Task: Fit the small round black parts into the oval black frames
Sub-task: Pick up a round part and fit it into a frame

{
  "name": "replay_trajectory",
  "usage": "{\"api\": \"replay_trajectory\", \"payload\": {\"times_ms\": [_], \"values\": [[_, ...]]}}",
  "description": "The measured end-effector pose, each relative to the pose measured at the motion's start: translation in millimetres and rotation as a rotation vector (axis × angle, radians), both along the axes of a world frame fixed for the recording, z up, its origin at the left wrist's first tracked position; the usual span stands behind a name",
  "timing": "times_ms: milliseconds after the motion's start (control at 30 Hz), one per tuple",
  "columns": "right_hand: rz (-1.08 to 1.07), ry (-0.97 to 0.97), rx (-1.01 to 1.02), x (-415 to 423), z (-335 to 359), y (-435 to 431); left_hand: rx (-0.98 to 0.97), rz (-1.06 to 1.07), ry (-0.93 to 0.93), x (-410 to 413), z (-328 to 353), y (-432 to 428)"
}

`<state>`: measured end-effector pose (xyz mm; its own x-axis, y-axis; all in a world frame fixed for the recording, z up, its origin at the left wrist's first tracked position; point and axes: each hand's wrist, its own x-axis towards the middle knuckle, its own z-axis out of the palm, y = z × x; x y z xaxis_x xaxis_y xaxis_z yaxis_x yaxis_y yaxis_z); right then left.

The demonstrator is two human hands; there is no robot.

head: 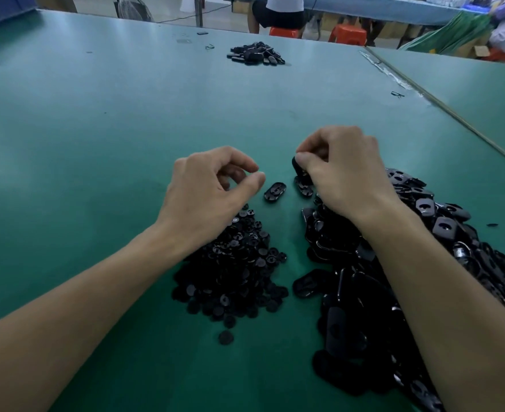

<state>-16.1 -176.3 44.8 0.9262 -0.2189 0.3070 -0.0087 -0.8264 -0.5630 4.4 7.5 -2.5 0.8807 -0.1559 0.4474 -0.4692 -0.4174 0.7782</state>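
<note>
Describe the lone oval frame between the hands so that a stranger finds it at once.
On the green table, look at the bare gap between the pile of round parts and the pile of frames. The oval frame lies there alone, flat, right of the left hand, touching no other piece.

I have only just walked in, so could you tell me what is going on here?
A person works at a green table. Their right hand pinches an oval frame by the heap of frames; their left hand, thumb and forefinger nearly meeting, is over the heap of round parts, whether holding one I cannot tell. A loose frame lies between the hands.
</note>
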Motion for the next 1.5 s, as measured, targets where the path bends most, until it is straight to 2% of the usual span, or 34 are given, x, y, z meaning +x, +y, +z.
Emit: {"api": "replay_trajectory", "payload": {"times_ms": [133,233,500,767,833,967,1167,1300,1500], "values": [[0.169,0.008,0.469,-15,5,6,-0.062,-0.136,0.062,-2,2,-3],[0.247,0.023,0.623,-19,1,9,-0.155,-0.275,0.137,-5,3,-5],[0.220,-0.077,0.726,-41,-10,9,-0.345,-0.375,0.220,-8,6,-8],[0.157,-0.089,0.702,-49,-16,18,-0.489,-0.375,0.263,-8,7,-10],[0.136,-0.105,0.612,-49,-17,17,-0.483,-0.375,0.266,-8,6,-10],[0.100,-0.124,0.253,-53,-18,13,-0.474,-0.297,0.261,-4,5,-7],[0.267,0.142,-0.224,-54,-18,22,-0.429,-0.192,0.211,0,0,-6],[0.287,0.212,-0.328,-54,-18,31,-0.450,-0.167,0.207,3,-1,-3],[0.278,0.230,-0.293,-53,-22,31,-0.463,-0.122,0.205,5,-2,-2]]}}
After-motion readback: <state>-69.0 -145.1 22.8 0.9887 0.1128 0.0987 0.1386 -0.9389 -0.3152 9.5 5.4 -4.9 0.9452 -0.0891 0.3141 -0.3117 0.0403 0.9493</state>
